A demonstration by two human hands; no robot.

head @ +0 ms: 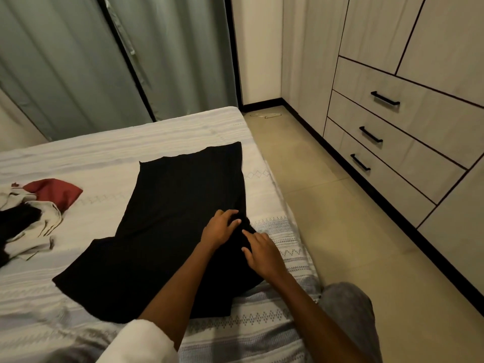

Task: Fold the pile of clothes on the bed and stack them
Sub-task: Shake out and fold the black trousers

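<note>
Black garment: lying spread flat at the bed's centre.
Left hand: fingers curling, pinching its 3 o'clock edge.
Right hand: fingertips pressing cloth, relaxed.
Risk: edge bunching, skewing the fold.
Pile: waiting at 9 o'clock.

Bare bed lay open beyond and left of my hands; a clothes pile blocked the far left, my knee the near right.
</note>
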